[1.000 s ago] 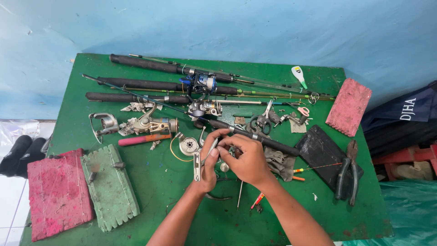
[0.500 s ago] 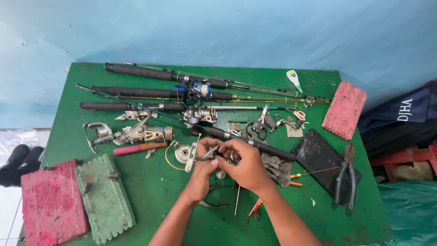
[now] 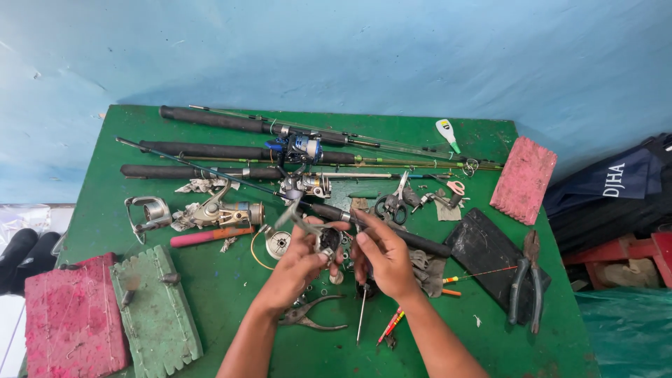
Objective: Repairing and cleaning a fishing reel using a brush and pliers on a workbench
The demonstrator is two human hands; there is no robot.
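Note:
Both of my hands meet over the middle of a green table [image 3: 210, 294]. My left hand [image 3: 299, 264] grips a small dark fishing reel part [image 3: 327, 241] with a thin metal arm sticking up to the left. My right hand [image 3: 383, 257] closes on the same part from the right, fingers pinching its top. Just below my hands lie small pliers [image 3: 308, 315], a thin screwdriver [image 3: 361, 318] and several small loose washers. A silver spool [image 3: 278, 243] rests left of my left hand.
Three fishing rods [image 3: 210, 150] lie across the table's far side, two with reels. A dismantled silver reel [image 3: 220, 212], a pink-handled tool [image 3: 210, 236], scissors [image 3: 392, 203], large pliers [image 3: 526, 280], a black mat [image 3: 490, 252] and pink and green foam blocks [image 3: 150, 311] surround the hands.
The view has shifted slightly. My hands stay together on the reel part, and my right fingers have moved onto its top.

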